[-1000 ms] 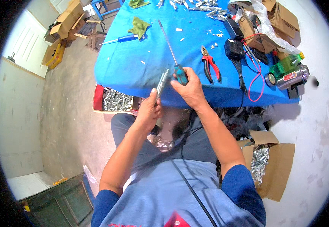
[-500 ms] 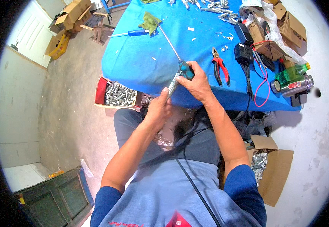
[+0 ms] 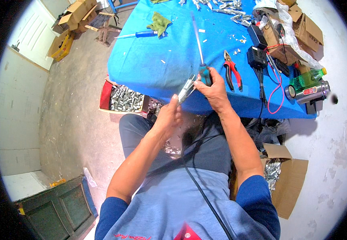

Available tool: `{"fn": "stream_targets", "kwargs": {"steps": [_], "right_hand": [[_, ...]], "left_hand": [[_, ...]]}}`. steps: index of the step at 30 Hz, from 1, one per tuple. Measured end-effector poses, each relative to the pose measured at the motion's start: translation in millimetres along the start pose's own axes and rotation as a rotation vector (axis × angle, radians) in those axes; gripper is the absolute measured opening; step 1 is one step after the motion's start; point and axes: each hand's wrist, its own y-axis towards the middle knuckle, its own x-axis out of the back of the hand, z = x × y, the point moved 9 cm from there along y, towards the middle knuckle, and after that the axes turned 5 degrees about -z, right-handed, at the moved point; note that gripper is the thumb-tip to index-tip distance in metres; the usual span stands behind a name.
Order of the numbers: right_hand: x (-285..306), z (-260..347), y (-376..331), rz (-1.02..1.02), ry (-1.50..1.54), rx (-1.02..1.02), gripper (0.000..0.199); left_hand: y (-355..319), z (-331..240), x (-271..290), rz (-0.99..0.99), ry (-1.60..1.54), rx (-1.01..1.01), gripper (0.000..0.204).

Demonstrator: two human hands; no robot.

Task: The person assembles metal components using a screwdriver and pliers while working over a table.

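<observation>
Over the near edge of the blue-covered table, my left hand (image 3: 168,117) is closed around the lower end of a slim, silvery metal piece (image 3: 186,91). Its upper end looks split into narrow prongs. My right hand (image 3: 215,90) grips a screwdriver (image 3: 205,76) by its teal and black handle, the long shaft pointing away over the table. The right thumb lies by the top of the metal piece; whether it touches cannot be made out. Red-handled pliers (image 3: 232,73) lie just right of that hand. Farther left, a blue screwdriver (image 3: 144,35) lies beside a green cloth (image 3: 160,25).
Several similar metal pieces (image 3: 225,7) lie at the table's far side. Black adapters (image 3: 257,57) with cables, a green bottle (image 3: 306,80) and a steel flask (image 3: 312,92) occupy the right side. Below the table stand a red-walled box (image 3: 106,95) of metal parts and an open carton (image 3: 292,182).
My right hand has moved slightly right and toward me. The screwdriver has swung more upright, its tip leaving the green cloth. More of the metal piece's upper end now shows.
</observation>
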Motion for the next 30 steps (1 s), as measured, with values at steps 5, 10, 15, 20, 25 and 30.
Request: {"fn": "stream_targets", "kwargs": {"steps": [5, 10, 15, 20, 25, 30], "right_hand": [[6.9, 7.4, -28.4, -0.109, 0.193, -0.045, 0.029], [16.5, 31.6, -51.5, -0.280, -0.175, 0.108, 0.030], [48.8, 33.1, -75.8, -0.606, -0.248, 0.128, 0.030], [114.4, 33.2, -115.0, -0.763, 0.056, 0.047, 0.026], [253.6, 14.3, -230.9, -1.030, -0.361, -0.071, 0.022], [416.4, -7.4, -409.1, -1.257, -1.017, -0.238, 0.043]], "left_hand": [[11.5, 0.0, 13.5, -0.035, 0.000, -0.008, 0.046], [11.9, 3.1, 8.5, -0.005, -0.020, 0.015, 0.046], [10.7, 1.4, 5.5, 0.044, -0.061, 0.058, 0.046], [11.2, 0.6, 10.0, 0.052, -0.106, 0.068, 0.045], [11.3, 4.2, 6.1, 0.109, -0.104, 0.055, 0.046], [19.2, 14.1, 2.7, 0.168, -0.122, 0.056, 0.046]]}}
